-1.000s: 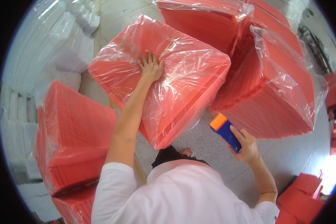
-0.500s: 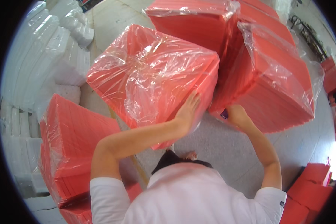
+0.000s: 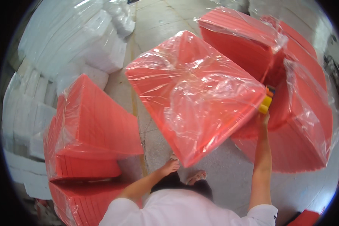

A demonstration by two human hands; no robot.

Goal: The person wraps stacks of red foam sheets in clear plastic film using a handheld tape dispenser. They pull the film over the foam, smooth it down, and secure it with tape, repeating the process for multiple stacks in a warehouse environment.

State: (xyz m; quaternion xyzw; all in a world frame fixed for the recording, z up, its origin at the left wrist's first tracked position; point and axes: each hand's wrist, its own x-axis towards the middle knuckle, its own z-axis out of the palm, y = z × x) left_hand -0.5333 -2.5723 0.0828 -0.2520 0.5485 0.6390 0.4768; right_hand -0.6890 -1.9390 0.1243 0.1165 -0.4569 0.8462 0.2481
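In front of me stands a block of red foam sheets (image 3: 214, 101) wrapped in clear plastic film, the film gathered and creased across its top. My right hand (image 3: 264, 116) reaches along its right corner and grips a yellow tool with an orange and dark end, which looks like a tape dispenser (image 3: 265, 104). Low beside the block's near corner is my left hand (image 3: 171, 167), its fingers curled closed. Whatever it pinches, if anything, is too small to make out.
More film-wrapped red foam blocks stand close by on the right (image 3: 290, 139) and far right (image 3: 237, 34). Another red stack (image 3: 101, 124) is at my left. Beyond it, white foam bundles (image 3: 101, 41) are piled up. My feet (image 3: 197, 176) are on the grey floor (image 3: 154, 132).
My left hand has left the block's side and dropped to its near corner, closing. My right hand has moved farther forward, to the right corner, where the yellow tool now shows. The view has shifted.
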